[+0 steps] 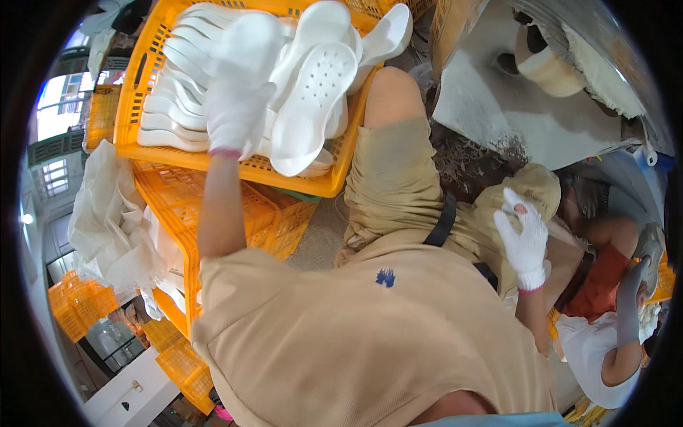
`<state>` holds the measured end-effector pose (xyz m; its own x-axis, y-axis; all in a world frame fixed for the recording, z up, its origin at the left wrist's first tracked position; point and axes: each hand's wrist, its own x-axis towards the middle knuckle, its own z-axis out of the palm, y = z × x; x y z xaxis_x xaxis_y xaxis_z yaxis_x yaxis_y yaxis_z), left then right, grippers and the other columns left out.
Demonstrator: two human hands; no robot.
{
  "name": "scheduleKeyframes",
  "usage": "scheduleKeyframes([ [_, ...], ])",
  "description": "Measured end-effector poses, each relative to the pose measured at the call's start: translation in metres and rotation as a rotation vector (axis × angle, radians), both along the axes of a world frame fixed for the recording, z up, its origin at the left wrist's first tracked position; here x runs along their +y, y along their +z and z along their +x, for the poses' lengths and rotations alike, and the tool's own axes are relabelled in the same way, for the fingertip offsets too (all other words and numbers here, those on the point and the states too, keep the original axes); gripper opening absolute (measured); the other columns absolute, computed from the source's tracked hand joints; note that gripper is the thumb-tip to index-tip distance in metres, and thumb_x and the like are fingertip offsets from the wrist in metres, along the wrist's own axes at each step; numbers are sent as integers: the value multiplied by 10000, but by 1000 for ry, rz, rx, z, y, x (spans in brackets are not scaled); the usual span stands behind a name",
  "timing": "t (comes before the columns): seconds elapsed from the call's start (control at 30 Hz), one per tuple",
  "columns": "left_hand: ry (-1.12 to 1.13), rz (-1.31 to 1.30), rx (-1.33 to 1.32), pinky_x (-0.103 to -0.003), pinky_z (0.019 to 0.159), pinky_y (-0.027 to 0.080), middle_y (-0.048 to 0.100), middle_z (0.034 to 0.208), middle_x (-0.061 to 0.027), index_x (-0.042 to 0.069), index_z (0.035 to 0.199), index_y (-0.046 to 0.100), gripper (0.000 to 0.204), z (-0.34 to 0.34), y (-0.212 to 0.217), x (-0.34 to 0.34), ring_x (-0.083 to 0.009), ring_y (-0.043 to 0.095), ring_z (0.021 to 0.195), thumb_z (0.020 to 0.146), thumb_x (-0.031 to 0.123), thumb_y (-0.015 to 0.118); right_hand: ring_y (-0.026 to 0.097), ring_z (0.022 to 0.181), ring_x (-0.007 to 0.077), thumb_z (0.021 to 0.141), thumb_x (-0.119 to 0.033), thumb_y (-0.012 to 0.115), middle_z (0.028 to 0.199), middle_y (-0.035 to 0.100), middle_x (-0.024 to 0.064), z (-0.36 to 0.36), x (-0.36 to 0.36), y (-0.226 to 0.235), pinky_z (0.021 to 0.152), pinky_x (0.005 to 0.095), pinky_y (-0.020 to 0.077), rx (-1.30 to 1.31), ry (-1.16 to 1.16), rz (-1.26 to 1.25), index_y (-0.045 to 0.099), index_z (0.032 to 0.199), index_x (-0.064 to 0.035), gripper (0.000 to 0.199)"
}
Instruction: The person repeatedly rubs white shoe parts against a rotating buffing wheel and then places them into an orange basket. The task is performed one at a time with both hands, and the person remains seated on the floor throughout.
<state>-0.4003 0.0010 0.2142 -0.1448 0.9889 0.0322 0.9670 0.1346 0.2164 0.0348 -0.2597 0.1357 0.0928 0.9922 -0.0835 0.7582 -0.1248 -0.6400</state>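
Note:
My left hand (pixel 233 117), in a white knit glove, reaches over a yellow-orange plastic crate (pixel 324 186) at the upper left. Motion smears its fingers into a white blur above the soles, so I cannot make out whether it grips one. White moulded shoe soles (pixel 174 99) stand in a tight row along the crate's left part. Beside the hand, on the right, a sole with several small holes (pixel 316 103) lies tilted on other loose soles. My right hand (pixel 523 238), also gloved, is over my right thigh, its fingers apart and nothing in it. Bare skin shows through its glove near a fingertip.
Below the full crate stands another orange crate (pixel 186 235), with a translucent plastic bag (pixel 110 220) on its left. A grey-white machine panel (pixel 526 92) rises at the upper right, with dark scraps (pixel 466 153) beneath. A co-worker (pixel 605 320) sits at the far right.

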Motion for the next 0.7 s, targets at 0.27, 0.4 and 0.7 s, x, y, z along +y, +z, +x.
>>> scheduleKeyframes([
  [0.27, -284, -626, -1765, -364, 992, 543, 685, 1218, -95, 41, 1328, 598, 415, 179, -74, -125, -209, 647, 1090, 926, 25, 702, 716, 1004, 307, 1044, -289, 604, 1307, 673, 153, -9, -17, -8, 790, 388, 607, 1649, -514, -379, 505, 1481, -40, 512],
  [0.4, -19, -1333, -2535, -555, 1100, 474, 677, 1328, -137, 49, 1359, 606, 426, 316, -164, -137, -287, 625, 1257, 945, 113, 682, 724, 1020, 248, 1039, -126, 540, 1173, 717, 129, 12, -24, 20, 815, 367, 619, 1021, -1049, 25, 649, 1257, 63, 309],
  [0.7, -145, -1050, -2317, -424, 1070, 515, 662, 1306, -155, -40, 1384, 546, 385, 475, -115, -96, -298, 654, 1168, 1067, 178, 546, 719, 1049, 343, 996, -171, 648, 1167, 689, 242, 32, -17, 37, 889, 382, 563, 2, -842, 448, 490, 1435, 50, 516],
])
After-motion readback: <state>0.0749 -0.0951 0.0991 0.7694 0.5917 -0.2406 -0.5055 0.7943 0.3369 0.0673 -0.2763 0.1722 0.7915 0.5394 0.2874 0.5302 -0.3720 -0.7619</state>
